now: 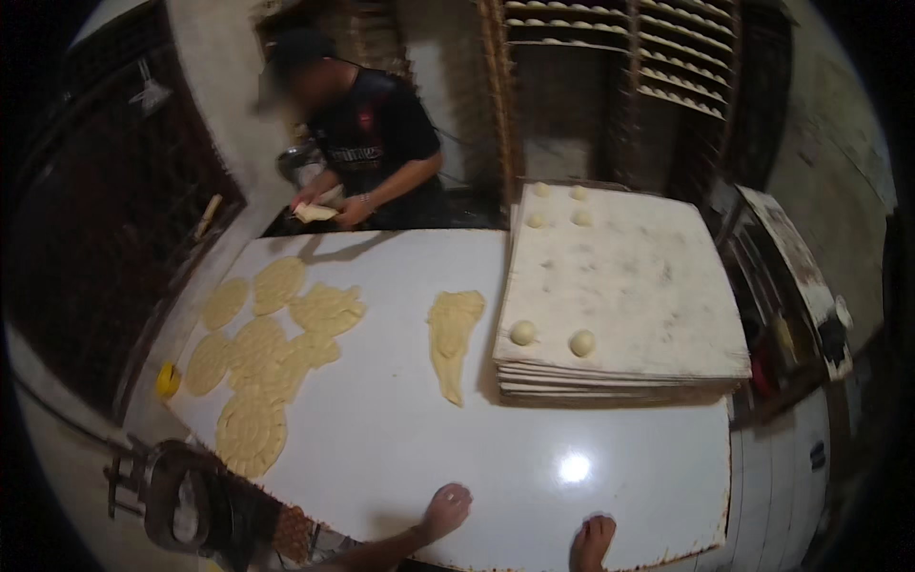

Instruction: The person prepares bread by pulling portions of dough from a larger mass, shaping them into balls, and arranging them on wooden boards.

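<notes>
My left hand (446, 510) rests low on the white tabletop (400, 381), its fingers curled in; whatever it may hold is hidden. Further right, near the front edge, my right hand (595, 543) is also closed, and its palm is hidden. Beyond my left hand lies a long, folded strip of dough (452, 343) that narrows toward me. Several flattened dough sheets (253, 434) spread over the left side of the table, some overlapping. A dough ball (582, 343) sits at the near edge of a stack of floury boards (629, 286), beside another dough ball (522, 333).
Across the table, a person in a dark shirt (372, 143) holds a piece of dough (316, 212). Several more balls sit at the far end of the boards. Racks with rows of dough pieces (681, 57) stand behind. A yellow object (168, 379) lies by the left edge.
</notes>
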The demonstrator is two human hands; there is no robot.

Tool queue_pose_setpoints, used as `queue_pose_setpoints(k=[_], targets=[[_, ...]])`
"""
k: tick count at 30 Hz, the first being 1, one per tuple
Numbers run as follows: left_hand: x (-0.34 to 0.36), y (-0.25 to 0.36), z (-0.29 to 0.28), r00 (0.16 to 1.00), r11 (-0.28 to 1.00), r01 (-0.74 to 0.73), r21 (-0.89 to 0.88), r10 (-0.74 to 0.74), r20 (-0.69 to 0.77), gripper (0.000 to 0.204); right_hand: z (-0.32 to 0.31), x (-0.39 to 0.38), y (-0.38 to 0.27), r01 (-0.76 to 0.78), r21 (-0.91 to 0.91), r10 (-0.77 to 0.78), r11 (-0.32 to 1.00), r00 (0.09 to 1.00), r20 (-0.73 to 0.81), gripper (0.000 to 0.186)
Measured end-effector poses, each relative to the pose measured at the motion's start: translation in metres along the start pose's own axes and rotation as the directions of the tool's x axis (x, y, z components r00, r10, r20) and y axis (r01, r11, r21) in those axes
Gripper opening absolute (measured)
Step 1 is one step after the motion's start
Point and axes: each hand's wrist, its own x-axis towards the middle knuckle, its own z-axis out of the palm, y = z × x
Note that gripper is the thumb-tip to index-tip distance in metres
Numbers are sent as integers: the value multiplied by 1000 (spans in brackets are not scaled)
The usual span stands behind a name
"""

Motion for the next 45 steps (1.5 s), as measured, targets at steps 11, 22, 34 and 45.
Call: queue_pose_setpoints(k=[11,22,34,45], targets=[[-30,-35,3,948,844,-215,492,59,313,7,-20,-4,-30,243,109,-236,964,969,-77,7],[-39,-32,-33,991,967,-115,229,97,90,14,9,-37,24,268,89,-268,959,963,-8,8],[-36,-71,-82,974,766,-185,616,59,219,15,-25,-7,-20,4,-52,-8,999,996,-91,14],[-11,-88,-86,998,863,-18,504,42,-37,9,-1,-11,-14,-106,-200,58,974,971,-232,12]])
